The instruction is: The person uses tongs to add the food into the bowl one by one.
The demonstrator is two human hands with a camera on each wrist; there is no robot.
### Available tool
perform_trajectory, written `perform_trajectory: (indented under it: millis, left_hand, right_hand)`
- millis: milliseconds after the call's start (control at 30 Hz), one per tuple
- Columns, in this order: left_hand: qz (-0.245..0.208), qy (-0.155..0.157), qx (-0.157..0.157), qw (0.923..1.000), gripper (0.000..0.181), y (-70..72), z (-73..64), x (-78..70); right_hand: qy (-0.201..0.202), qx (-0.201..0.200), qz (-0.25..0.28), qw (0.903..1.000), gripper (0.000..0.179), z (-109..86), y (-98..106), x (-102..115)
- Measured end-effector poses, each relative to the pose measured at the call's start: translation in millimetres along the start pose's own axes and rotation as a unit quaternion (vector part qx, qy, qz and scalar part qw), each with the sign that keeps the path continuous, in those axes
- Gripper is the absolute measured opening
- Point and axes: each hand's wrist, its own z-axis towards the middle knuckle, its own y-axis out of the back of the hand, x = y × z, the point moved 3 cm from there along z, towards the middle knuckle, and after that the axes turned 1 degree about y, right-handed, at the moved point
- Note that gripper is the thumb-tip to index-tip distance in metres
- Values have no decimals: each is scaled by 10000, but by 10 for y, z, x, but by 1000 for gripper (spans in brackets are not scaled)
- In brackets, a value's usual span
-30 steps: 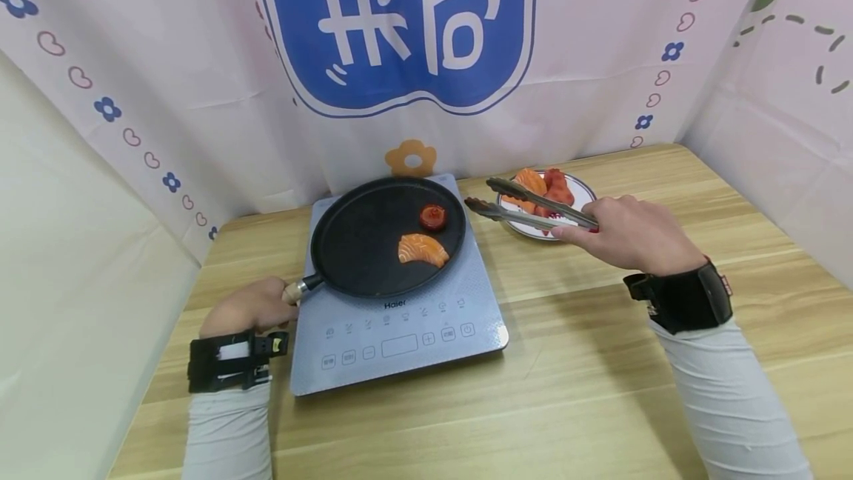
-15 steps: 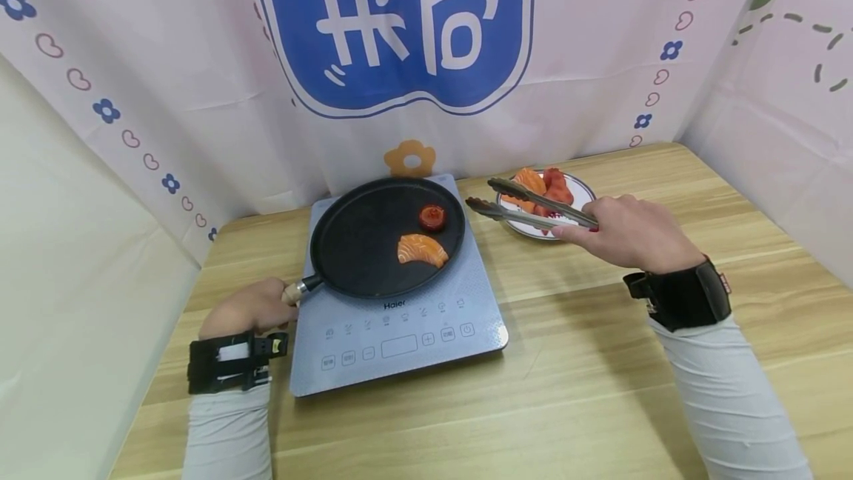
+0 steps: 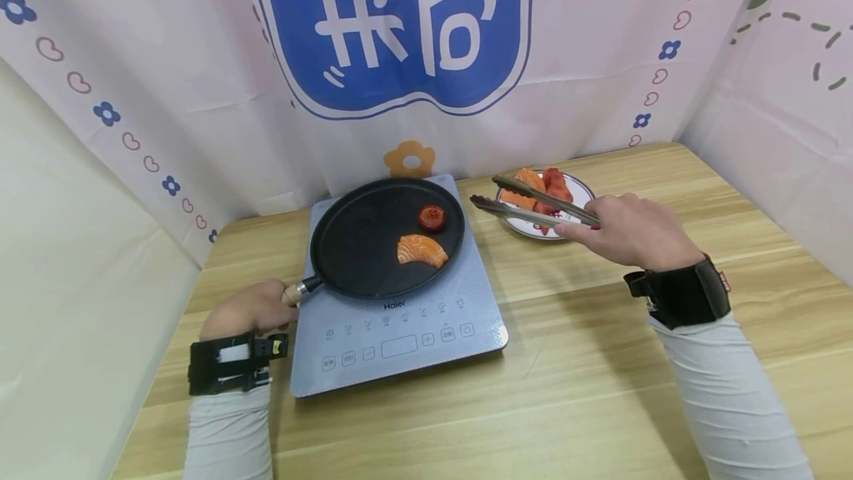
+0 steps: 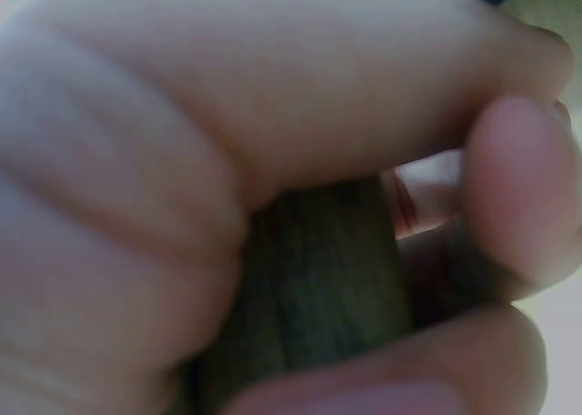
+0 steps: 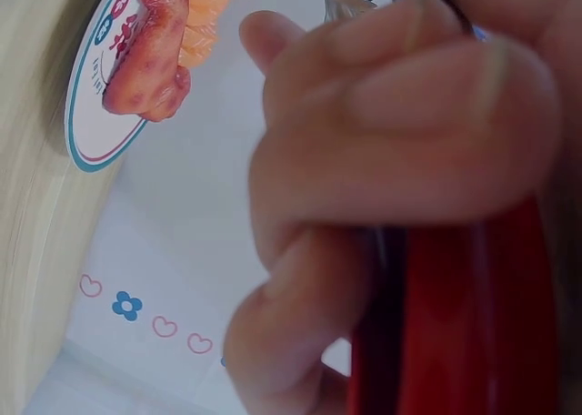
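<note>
My left hand (image 3: 249,310) grips the wooden handle (image 4: 314,278) of a black frying pan (image 3: 360,243), fingers wrapped round it in the left wrist view. A salmon slice (image 3: 422,250) and a round red piece like a tomato half (image 3: 432,218) lie on the pan's right side. My right hand (image 3: 633,232) holds metal tongs (image 3: 546,202) by their red handles (image 5: 473,315). Their scalloped tips are spread, with nothing between them, over the left side of a white plate (image 3: 589,197). On that plate are more salmon (image 3: 531,177) and a chicken wing (image 5: 155,60).
The pan sits on a grey-blue induction cooker (image 3: 400,328) with touch buttons along its front. Both stand on a wood-grain table (image 3: 566,391). A printed cloth (image 3: 586,35) hangs behind the table, and a pale wall (image 3: 73,258) borders the left.
The tongs have shifted slightly right over the plate. The left hand, pan and food on it look the same as before.
</note>
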Motion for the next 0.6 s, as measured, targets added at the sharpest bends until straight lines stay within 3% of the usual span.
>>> perform_trajectory:
  millis: [600]
  left_hand:
    - [-46,-39,-26,10000,25,-10,13,9]
  right_hand:
    - [-119,20,-9,9999,59,21,-1,-34]
